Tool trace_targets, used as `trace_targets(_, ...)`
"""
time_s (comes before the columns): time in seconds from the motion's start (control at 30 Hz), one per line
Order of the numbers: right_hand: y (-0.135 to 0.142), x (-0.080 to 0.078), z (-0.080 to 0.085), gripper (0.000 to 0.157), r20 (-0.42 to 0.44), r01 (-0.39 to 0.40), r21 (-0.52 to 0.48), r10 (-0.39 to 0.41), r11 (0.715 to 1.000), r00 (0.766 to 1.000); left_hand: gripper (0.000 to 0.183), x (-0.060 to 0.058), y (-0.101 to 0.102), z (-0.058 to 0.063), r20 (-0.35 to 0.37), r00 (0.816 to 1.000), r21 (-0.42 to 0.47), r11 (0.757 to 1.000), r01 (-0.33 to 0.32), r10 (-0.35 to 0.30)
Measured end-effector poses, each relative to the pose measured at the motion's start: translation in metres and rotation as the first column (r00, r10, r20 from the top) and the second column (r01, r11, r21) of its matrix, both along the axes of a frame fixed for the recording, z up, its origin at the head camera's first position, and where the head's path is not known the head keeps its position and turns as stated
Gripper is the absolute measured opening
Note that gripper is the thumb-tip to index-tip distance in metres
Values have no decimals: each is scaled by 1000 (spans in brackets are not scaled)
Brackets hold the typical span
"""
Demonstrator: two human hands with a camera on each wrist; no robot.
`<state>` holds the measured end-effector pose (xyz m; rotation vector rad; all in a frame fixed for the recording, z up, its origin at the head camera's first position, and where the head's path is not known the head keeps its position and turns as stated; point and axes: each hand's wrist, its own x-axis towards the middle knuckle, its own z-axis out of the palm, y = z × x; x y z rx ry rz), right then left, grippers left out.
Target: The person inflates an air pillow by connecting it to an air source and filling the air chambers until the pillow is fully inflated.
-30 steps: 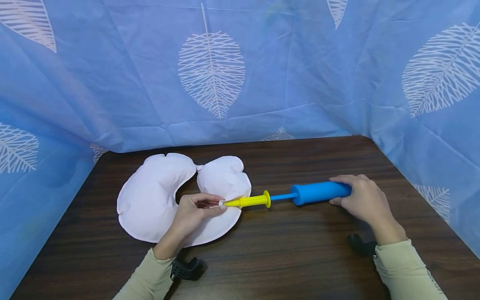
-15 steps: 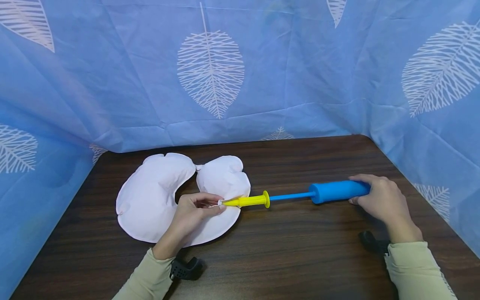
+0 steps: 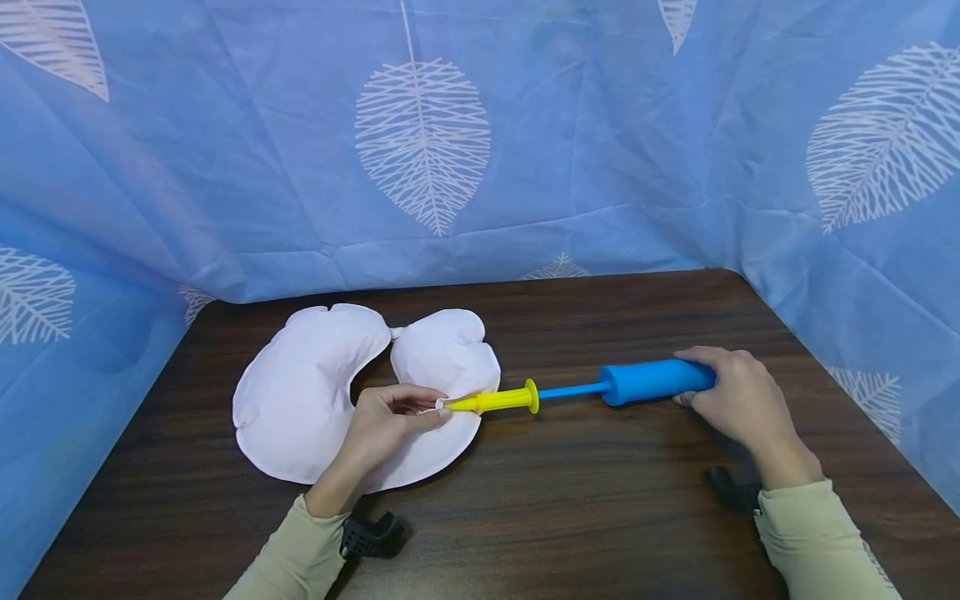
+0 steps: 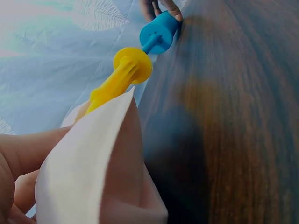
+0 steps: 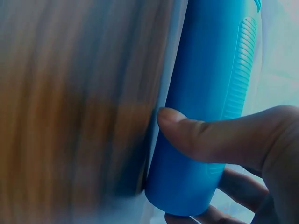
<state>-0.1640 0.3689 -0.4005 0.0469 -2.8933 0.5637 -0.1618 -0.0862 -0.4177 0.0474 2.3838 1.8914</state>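
Note:
A pale pink inflatable neck pillow (image 3: 288,400) lies puffed up on the table, curved round with its ends close together. My left hand (image 3: 386,425) pinches its small white valve (image 3: 441,405), where the tip of a hand pump's yellow nozzle (image 3: 502,401) sits. From the nozzle's flange, a thin blue rod (image 3: 573,391) runs to the pump's blue barrel (image 3: 648,382). My right hand (image 3: 738,400) grips the barrel's far end. In the right wrist view the thumb (image 5: 196,135) lies across the barrel, with fingers behind it. The nozzle's tip is hidden in the left wrist view.
The dark wood-grain table (image 3: 570,508) has a rounded far right corner. Blue cloth (image 3: 600,150) with white leaf prints hangs around its back and sides. Black wrist devices (image 3: 373,536) sit at both cuffs.
The right hand drew the blue barrel right, baring more rod, then pushed it partway back left. The left hand, nozzle and pillow stay almost still.

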Motion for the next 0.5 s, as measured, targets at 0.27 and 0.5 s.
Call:
trace_targets(0.27,-39,3,4,58,4,-98,-4,98,995,995,23,1,1,0,-44,998,-20,999,44,-45)
trace_targets(0.5,-68,6,5,60,-28,-187,34,188,982,982,22,1,2,1,-39,998,-41,998,44,-45)
